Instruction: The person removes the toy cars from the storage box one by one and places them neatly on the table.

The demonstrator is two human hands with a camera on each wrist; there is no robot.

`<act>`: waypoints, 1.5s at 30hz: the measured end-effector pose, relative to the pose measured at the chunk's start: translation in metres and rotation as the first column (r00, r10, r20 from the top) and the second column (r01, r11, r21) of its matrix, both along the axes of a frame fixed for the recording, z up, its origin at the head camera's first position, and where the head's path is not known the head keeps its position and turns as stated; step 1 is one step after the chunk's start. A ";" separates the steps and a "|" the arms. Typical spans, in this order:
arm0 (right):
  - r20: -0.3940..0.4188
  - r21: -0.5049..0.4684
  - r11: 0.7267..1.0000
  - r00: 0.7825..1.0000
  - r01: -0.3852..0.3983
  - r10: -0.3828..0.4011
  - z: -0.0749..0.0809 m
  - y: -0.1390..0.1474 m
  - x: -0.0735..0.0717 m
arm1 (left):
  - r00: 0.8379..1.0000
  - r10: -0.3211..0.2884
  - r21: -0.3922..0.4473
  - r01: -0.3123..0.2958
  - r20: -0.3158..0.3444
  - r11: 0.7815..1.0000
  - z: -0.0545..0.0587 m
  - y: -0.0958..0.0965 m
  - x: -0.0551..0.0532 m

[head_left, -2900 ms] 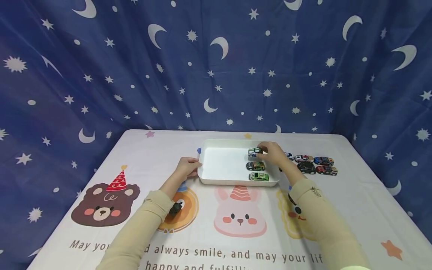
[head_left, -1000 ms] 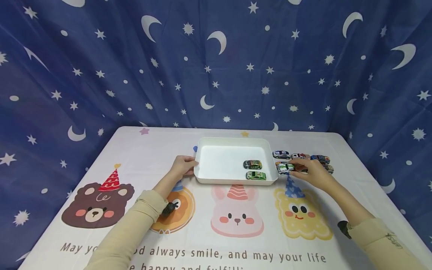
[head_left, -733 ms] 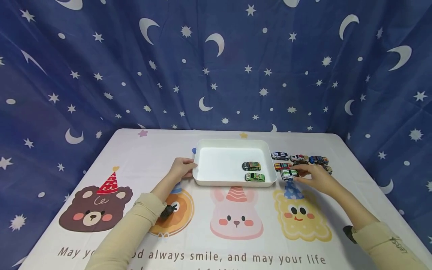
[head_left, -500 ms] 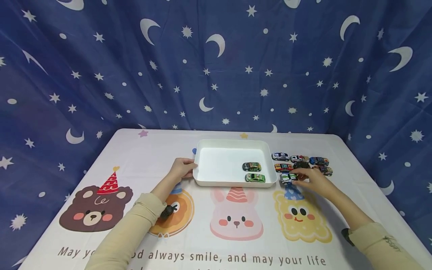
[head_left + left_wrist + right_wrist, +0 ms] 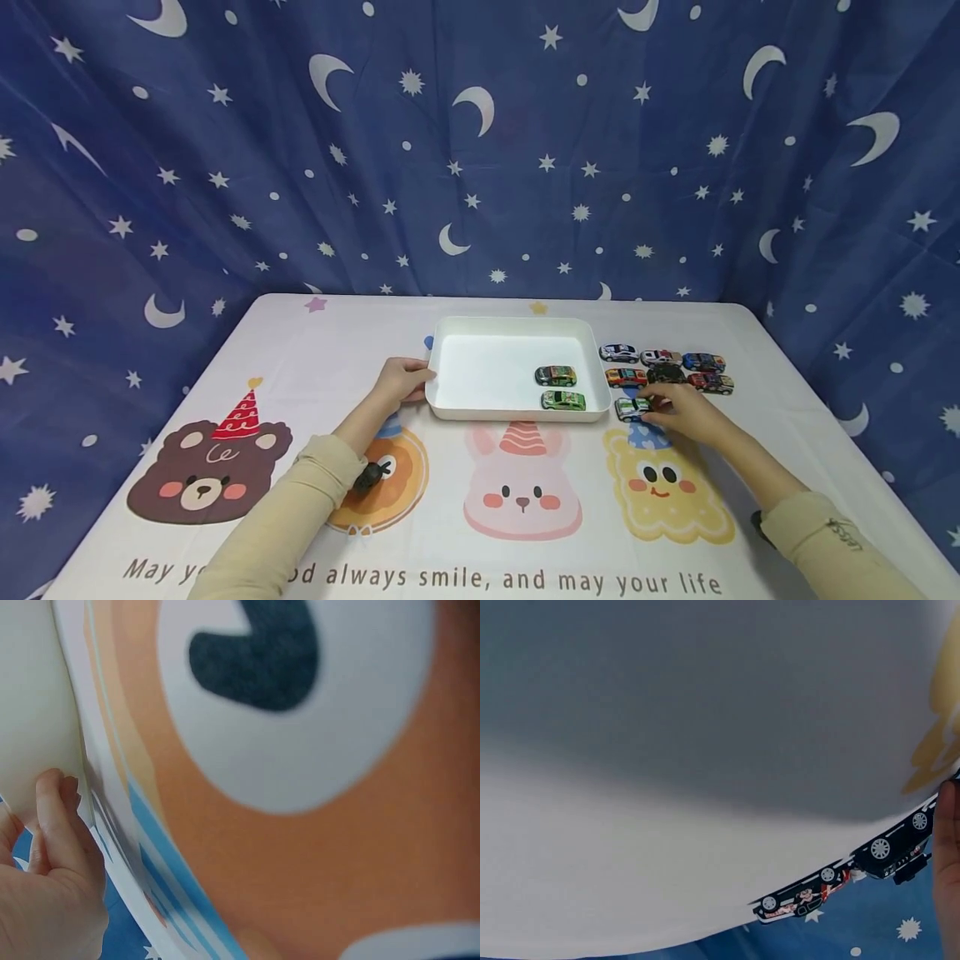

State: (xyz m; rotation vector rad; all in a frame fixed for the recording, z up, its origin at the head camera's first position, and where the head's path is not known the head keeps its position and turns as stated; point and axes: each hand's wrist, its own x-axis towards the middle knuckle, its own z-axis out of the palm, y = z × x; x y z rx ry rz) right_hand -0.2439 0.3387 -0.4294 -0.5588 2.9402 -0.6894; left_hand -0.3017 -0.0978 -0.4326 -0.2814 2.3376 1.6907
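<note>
My left hand (image 5: 401, 381) holds the left rim of a shallow white tray (image 5: 480, 415), thumb and fingers on its wall in the left wrist view (image 5: 37, 712). Inside the tray, at the right, sit a dark patterned toy car (image 5: 556, 376) and a bright green one (image 5: 563, 401). Just right of the tray, my right hand (image 5: 686, 414) pinches a white-and-green toy car (image 5: 631, 409) by its right end, low over the table. Behind that car is a red-and-orange toy car (image 5: 626, 378). The right wrist view shows only the edge of the right hand (image 5: 949, 855).
A black toy car (image 5: 665, 373) and a red-and-black one (image 5: 711, 383) stand behind the right hand. Farther back are a white-and-blue car (image 5: 618, 353), a white-and-red car (image 5: 660, 357) and a blue car (image 5: 703, 362). A starry blue curtain (image 5: 510, 150) hangs behind the table.
My right hand has carried the white-and-green toy car out of the tray's back right, over its right wall, then down and toward me, in front of the red-and-orange car. My left hand stays on the tray.
</note>
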 end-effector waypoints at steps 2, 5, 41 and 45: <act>0.008 -0.003 1.000 1.000 0.004 -0.004 0.000 -0.001 -0.001 | 1.000 0.003 -0.001 -0.003 -0.001 1.000 0.000 -0.001 0.000; 0.022 0.003 1.000 1.000 0.004 -0.004 0.001 -0.002 -0.003 | 1.000 0.006 -0.001 -0.006 0.004 1.000 0.000 -0.003 -0.001; -0.090 -0.149 0.986 0.994 -0.073 0.060 0.033 -0.055 -0.029 | 1.000 0.021 -0.010 -0.021 0.021 1.000 0.001 0.000 -0.001; -0.066 -0.175 0.978 0.993 -0.111 0.101 0.030 -0.069 -0.035 | 0.999 0.021 -0.016 -0.021 0.026 1.000 0.002 0.000 0.000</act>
